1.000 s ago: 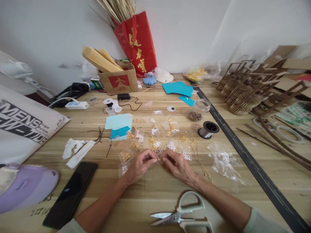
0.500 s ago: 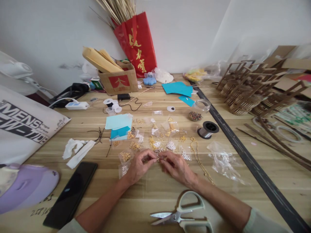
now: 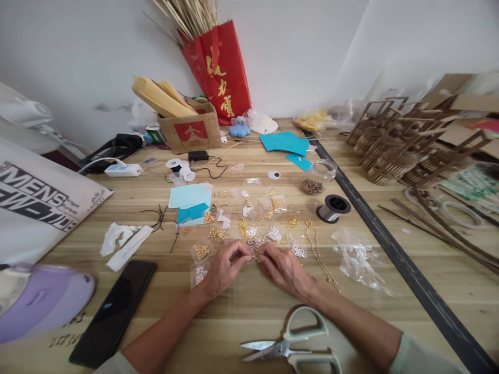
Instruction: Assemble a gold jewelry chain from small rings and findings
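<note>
My left hand (image 3: pixel 228 265) is closed in a pinch, thumb against forefinger, in the middle of the table. Facing it, my right hand (image 3: pixel 283 265) pinches too, its fingertips almost touching the left ones. Something tiny sits between the fingertips, too small to name; a faint thin line hangs below the left hand. Just beyond the fingers lie dark silvery beads (image 3: pixel 255 243), silver beads (image 3: pixel 274 233) and gold beads (image 3: pixel 216 234) on small clear bags. Gold rings (image 3: pixel 201 252) and white-silver rings (image 3: pixel 200 274) are left of my left hand. A gold chain (image 3: pixel 317 254) lies to the right.
Scissors (image 3: pixel 286 347) with pale handles lie open in front of me, a black phone (image 3: pixel 115 311) to the left. On the right are a wire spool (image 3: pixel 333 208), a crumpled clear bag (image 3: pixel 360 257) and woven baskets (image 3: pixel 405 140). A cardboard box (image 3: pixel 191 127) and red bag (image 3: pixel 222 72) stand behind.
My right hand has shifted very slightly to the right and its fingers have drawn in a little. My left hand stays almost in place, still pinching.
</note>
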